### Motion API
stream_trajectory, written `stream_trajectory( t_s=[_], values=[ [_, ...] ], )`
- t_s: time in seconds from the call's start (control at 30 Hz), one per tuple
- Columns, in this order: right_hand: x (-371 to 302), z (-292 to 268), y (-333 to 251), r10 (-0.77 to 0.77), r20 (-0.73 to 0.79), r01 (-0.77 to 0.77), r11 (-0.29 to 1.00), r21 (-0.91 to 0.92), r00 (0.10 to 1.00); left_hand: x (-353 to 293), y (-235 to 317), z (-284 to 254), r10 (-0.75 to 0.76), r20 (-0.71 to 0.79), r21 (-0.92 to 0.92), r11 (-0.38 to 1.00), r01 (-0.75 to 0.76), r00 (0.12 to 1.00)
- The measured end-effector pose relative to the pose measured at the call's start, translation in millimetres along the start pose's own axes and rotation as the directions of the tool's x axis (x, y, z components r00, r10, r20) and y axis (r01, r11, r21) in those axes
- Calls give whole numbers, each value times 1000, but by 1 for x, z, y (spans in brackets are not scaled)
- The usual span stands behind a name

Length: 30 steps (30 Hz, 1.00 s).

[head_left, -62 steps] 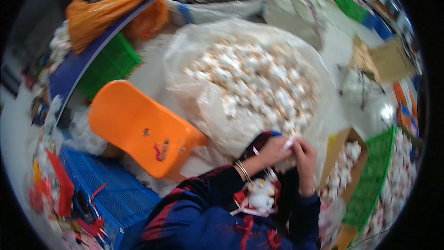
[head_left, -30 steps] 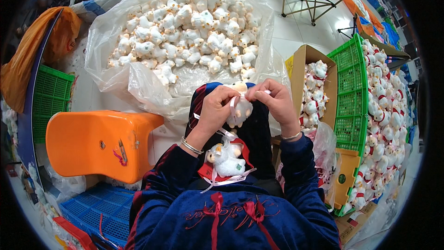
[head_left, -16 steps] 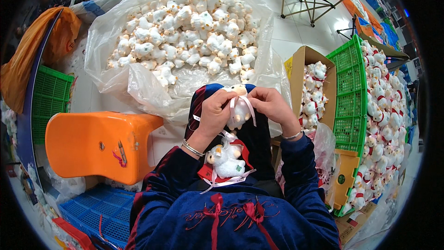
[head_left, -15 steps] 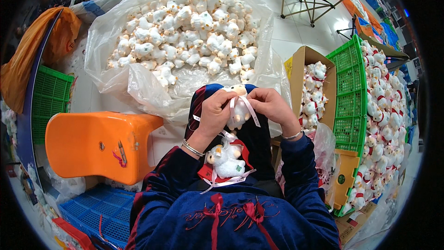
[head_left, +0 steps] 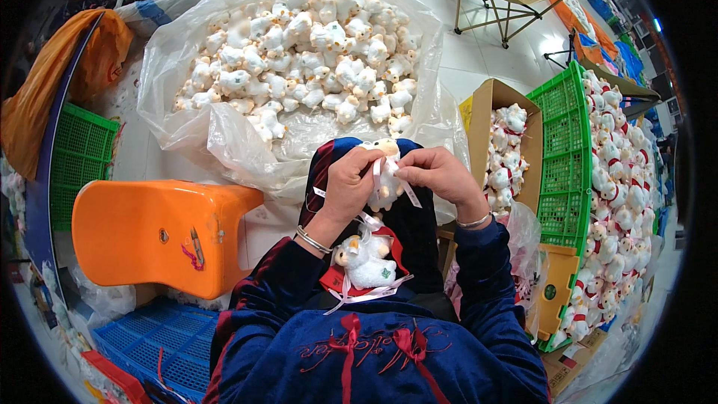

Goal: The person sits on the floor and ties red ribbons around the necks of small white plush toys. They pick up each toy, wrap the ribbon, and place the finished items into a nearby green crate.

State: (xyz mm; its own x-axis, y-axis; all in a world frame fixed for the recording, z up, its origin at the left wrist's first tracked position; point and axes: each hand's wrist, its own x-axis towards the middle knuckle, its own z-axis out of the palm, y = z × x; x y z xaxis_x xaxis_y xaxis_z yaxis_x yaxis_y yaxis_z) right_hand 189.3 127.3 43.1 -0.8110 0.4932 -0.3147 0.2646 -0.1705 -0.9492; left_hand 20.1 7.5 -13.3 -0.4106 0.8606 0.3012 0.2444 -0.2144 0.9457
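The small white plush toy with a cream-coloured head [head_left: 387, 188] is between my hands, over my dark trousers [head_left: 420, 228], its head toward the far side. A narrow pale pink satin ribbon [head_left: 412, 194] sits at its neck, one printed tail dangling below my right fingertips. My left hand [head_left: 351, 182] is curled at the toy's left side, thumb and forefinger closed on it at the neck; I cannot tell how much of the ribbon lies inside that grip. My right hand [head_left: 440, 173] pinches the ribbon between thumb and forefinger, close against the toy.

Nearer me, on my lap, a second white plush toy with a green mark [head_left: 368, 263] lies on its side on a bright red cloth piece [head_left: 333, 278], with more pale ribbon around it.

Beyond my knees, on the far side, a big translucent plastic sack [head_left: 191, 129] lies spread open under a heap of white plush toys [head_left: 314, 52]. To my left stands a glossy orange plastic stool [head_left: 127, 232], a small slim cutting tool [head_left: 197, 245] on it. To my right, a brown cardboard box [head_left: 532, 151] holds plush toys with red neckbands, and beside it is a green plastic crate [head_left: 559, 123].
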Motion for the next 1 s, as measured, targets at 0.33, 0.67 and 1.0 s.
stream_trajectory(
  t_s=[0.33, 0.67, 1.0],
  values=[
    [25, 15, -5, -352, -56, 214, 680, -701, 934, -4, 1, 1, 44, -19, 106, 994, -42, 999],
    [31, 21, 5, -468, 102, 293, 356, -887, 878, -7, -6, 0, 136, 17, 81, 987, -137, 991],
    [24, -3, -28, -62, 123, 125, 776, -618, 990, -8, 0, -2, 112, 26, 89, 989, -114, 993]
  ],
)
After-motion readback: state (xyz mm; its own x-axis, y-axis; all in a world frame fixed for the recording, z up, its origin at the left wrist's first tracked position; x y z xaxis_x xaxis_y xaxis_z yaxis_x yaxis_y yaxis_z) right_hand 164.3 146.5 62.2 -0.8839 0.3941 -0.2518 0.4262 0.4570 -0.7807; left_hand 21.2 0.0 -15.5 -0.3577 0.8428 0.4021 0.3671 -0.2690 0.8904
